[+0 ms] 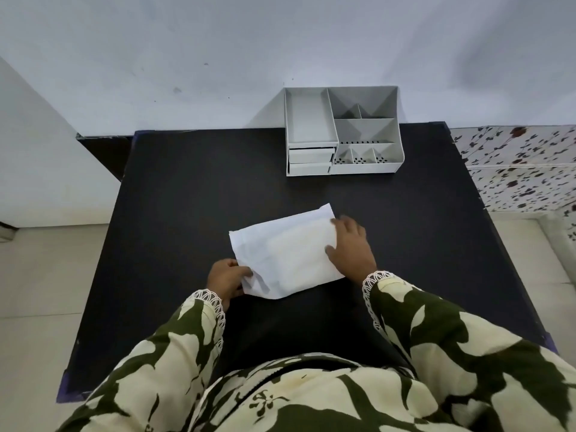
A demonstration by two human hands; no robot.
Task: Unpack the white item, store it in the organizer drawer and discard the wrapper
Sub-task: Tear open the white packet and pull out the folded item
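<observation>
Pale walls close in on a black table (187, 188) pushed up against them, and from where I stand the person leans over it in green-and-cream patterned sleeves. Lying flat near the middle of the table, a little toward the person, is the white packet (286, 254), a thin rectangular wrapper with creases along its left end; whatever white item it holds cannot be made out through it. It looks light and limp, more like paper or soft film than card, so I would expect it to buckle if lifted by one corner and to slide easily on the smooth top. The left hand (226, 280) pinches the packet's near left corner between thumb and fingers, the wrapper puckering there. The right hand (350, 247) lies spread and loosely curved over the right edge, fingers resting on it and gripping nothing firmly that I can see. Holding both short ends seems the sensible grip for tearing or peeling it open. At the far edge, well apart from the packet, sits the grey organizer (343, 132), its two small drawers (310, 162) on the front left both closed.
</observation>
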